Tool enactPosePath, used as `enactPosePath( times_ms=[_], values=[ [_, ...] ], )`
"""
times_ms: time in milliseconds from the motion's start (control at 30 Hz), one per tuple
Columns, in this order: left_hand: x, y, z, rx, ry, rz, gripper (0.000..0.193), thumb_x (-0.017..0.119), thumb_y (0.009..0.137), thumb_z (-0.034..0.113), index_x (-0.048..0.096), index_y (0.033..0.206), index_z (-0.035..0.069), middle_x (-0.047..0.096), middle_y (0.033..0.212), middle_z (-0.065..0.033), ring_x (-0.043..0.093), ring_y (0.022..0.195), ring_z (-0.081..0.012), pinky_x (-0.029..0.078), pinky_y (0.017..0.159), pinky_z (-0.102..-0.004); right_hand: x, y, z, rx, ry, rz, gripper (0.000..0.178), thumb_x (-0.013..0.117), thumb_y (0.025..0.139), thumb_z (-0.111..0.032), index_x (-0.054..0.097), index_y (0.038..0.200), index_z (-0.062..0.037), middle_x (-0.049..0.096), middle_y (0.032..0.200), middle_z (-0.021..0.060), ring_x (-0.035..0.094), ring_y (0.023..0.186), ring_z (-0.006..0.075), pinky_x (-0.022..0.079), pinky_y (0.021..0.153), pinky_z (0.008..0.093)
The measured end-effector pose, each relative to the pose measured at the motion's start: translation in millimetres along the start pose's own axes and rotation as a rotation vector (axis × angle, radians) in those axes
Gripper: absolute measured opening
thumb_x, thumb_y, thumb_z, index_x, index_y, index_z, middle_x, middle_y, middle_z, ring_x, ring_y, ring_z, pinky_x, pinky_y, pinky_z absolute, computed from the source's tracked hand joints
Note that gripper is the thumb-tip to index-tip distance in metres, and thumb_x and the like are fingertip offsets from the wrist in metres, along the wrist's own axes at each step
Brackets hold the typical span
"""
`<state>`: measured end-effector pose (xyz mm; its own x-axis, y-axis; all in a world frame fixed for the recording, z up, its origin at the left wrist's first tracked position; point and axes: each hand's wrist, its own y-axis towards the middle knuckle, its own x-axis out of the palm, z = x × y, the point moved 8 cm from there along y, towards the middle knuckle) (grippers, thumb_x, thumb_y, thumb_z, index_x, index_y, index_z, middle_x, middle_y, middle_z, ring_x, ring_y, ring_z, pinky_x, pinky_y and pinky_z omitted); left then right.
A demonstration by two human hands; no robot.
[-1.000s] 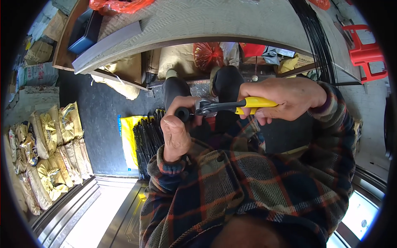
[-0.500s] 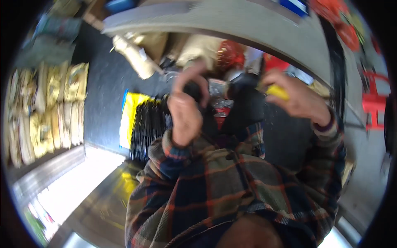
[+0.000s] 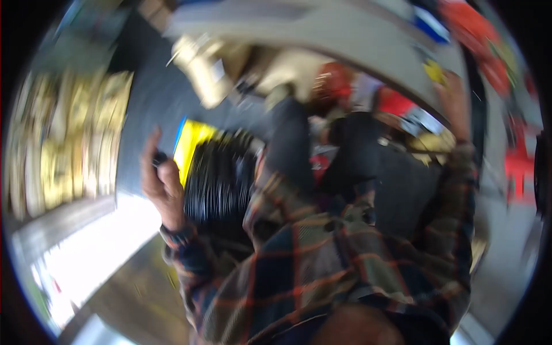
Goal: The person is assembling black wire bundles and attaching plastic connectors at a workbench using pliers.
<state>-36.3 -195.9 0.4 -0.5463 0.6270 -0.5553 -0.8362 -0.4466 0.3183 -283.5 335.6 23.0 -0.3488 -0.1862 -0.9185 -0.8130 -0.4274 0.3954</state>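
Observation:
My left hand (image 3: 165,190) is raised at the left, beside a stack of glossy black, thin sheet-like pieces (image 3: 221,175). A small dark object (image 3: 159,158) shows between its thumb and forefinger; blur hides its kind. Under the stack lies a yellow sheet (image 3: 195,138) with a blue edge. My right hand (image 3: 457,106), smeared by motion, is stretched out at the far right over the edge of the grey tabletop (image 3: 368,43). At its fingertips is a small yellow object (image 3: 433,71) with a dark part, apparently held.
Packed rows of tan and yellowish bundles (image 3: 69,138) stand at the left. Beneath the tabletop are a pale roll (image 3: 198,72), a shiny red round thing (image 3: 332,81) and other clutter. A red stool (image 3: 520,172) stands at the far right, with orange-red bags (image 3: 471,29) above it.
My left hand has moved left, from in front of my knees to beyond the black stack. My right hand has gone up and right with the yellow object. The view has shifted slightly.

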Motion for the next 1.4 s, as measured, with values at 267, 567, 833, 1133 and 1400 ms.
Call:
enactPosePath(
  times_ms=[267,567,833,1133,1400],
  values=[
    [150.1,-87.3,-291.9,-0.537,0.563,-0.58,0.075,0.034,0.087,0.056,0.006,0.142,0.014,0.034,0.135,-0.0223,0.029,0.126,-0.0396,0.014,0.099,-0.0615,-33.7,-87.1,116.4,0.315,-0.504,-0.024,0.059,0.056,0.079,-0.046,0.046,0.119,-0.0048,0.047,0.122,0.0106,0.045,0.113,0.0267,0.034,0.095,0.0403],
    [235.9,-36.9,-112.3,0.015,0.47,-0.565,0.056,0.046,0.089,0.038,0.033,0.133,0.008,0.036,0.137,-0.0118,0.02,0.133,-0.0331,0.009,0.1,-0.0614,-29.5,-79.7,178.2,0.787,-0.454,-0.321,0.035,0.058,0.078,-0.032,0.06,0.097,-0.0023,0.055,0.101,0.016,0.057,0.091,0.0326,0.045,0.079,0.0436],
    [290.9,-81.5,-8.4,0.227,0.236,-0.773,0.047,0.053,0.085,0.034,0.046,0.123,0.008,0.045,0.128,-0.0117,0.025,0.13,-0.0333,0.009,0.1,-0.0601,-56.5,-76.0,218.5,1.011,-0.238,-0.09,0.026,0.053,0.07,-0.019,0.063,0.087,-0.0035,0.062,0.093,0.0186,0.06,0.089,0.0334,0.048,0.075,0.0417],
    [298.1,-81.3,0.8,0.284,0.175,-0.806,0.039,0.053,0.085,0.034,0.052,0.117,0.01,0.05,0.123,-0.0121,0.033,0.126,-0.0337,0.013,0.099,-0.0591,-35.5,-89.0,217.6,0.971,0.089,-0.197,0.053,0.063,0.073,-0.046,0.06,0.095,0.0024,0.06,0.093,0.0238,0.058,0.092,0.037,0.046,0.078,0.0418],
    [287.5,-90.9,5.5,0.287,0.131,-0.839,0.034,0.053,0.086,0.031,0.056,0.111,0.009,0.054,0.118,-0.0106,0.038,0.123,-0.0304,0.015,0.099,-0.057,-37.0,-73.3,181.0,0.908,-0.149,-0.262,0.033,0.059,0.069,-0.022,0.06,0.092,0.0014,0.062,0.091,0.0196,0.06,0.089,0.0343,0.047,0.075,0.0441]
  ],
)
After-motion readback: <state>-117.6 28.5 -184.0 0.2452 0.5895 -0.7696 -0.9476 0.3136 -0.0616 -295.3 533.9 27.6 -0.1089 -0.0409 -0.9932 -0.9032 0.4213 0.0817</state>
